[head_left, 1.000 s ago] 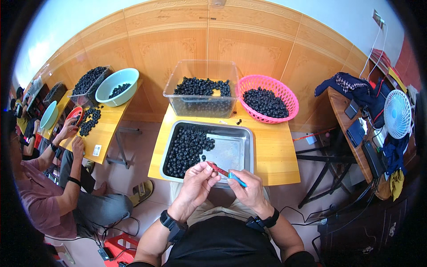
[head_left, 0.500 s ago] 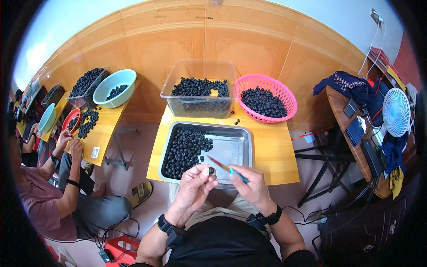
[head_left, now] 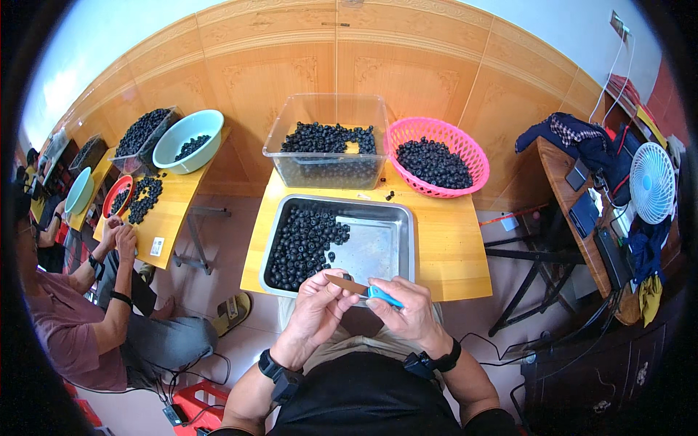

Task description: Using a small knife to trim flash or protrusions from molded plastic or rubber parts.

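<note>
My left hand (head_left: pixel 315 314) pinches a small dark round fruit (head_left: pixel 347 277), blueberry-like, above the near edge of the metal tray. In my right hand (head_left: pixel 411 311) is a small knife (head_left: pixel 347 284) with a turquoise handle. Its brownish blade points left and lies across my left fingertips, against the fruit or just beside it; the blade partly hides the fruit. Below and beyond my hands, the rectangular metal tray (head_left: pixel 389 243) holds many more dark fruits (head_left: pixel 298 243) heaped on its left side, with bare metal on the right.
A clear plastic bin (head_left: pixel 302 174) and a pink basket (head_left: pixel 481 163), both holding dark fruits, stand behind the tray on the yellow table (head_left: pixel 458 261). At left, a co-worker (head_left: pixel 73 320) sits by another table with a pale green bowl (head_left: pixel 211 149). A fan (head_left: pixel 651 183) stands right.
My right hand has brought the knife blade down and left, from above the tray onto the fruit at my left fingertips. The left hand has barely moved.
</note>
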The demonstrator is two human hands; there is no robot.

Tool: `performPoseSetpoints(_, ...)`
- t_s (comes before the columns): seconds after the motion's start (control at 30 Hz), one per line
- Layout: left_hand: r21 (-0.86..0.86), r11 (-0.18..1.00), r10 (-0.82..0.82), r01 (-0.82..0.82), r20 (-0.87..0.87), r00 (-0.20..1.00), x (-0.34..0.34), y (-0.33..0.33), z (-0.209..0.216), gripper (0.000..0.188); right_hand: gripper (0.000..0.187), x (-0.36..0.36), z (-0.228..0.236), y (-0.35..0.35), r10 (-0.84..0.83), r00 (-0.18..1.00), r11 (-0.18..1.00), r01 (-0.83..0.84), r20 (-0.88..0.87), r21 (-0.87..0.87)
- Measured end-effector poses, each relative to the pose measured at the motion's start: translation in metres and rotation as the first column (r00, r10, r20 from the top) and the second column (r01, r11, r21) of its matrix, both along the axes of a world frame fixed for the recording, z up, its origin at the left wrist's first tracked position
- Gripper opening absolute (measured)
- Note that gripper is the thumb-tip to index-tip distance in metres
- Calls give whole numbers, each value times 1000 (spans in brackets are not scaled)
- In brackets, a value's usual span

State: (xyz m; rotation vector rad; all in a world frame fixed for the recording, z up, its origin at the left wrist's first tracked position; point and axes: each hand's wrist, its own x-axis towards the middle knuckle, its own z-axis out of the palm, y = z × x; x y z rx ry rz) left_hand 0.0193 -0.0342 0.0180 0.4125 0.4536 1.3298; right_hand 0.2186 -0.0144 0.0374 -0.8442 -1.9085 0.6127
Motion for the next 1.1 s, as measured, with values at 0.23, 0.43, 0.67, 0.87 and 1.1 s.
performPoseSetpoints(0.23, 18, 1000, 3, -3, -10, 1000, 1, 0, 1, 17, 36, 1, 2, -2, -7, 1000, 1000, 7, 6, 2)
performPoseSetpoints(0.43, 32, 999, 3, -2, -5, 1000, 1, -1, -1, 16, 36, 1, 0, -3, -9, 1000, 1000, 9, 12, -11)
performPoseSetpoints(0.67, 58, 998, -32, 35, -58, 998, 2, -9, 8, 13, 33, 7, -12, 6, -94, 992, 995, 90, -82, -49)
performPoseSetpoints(0.87, 76, 997, 4, 3, -97, 995, 1, -6, 6, 13, 35, 1, 9, -3, 26, 989, 981, -52, -142, -186)
performPoseSetpoints(1.1, 75, 995, -61, 71, -130, 990, 6, -7, 7, 11, 31, -13, 13, -2, 117, 969, 977, -151, -216, -150)
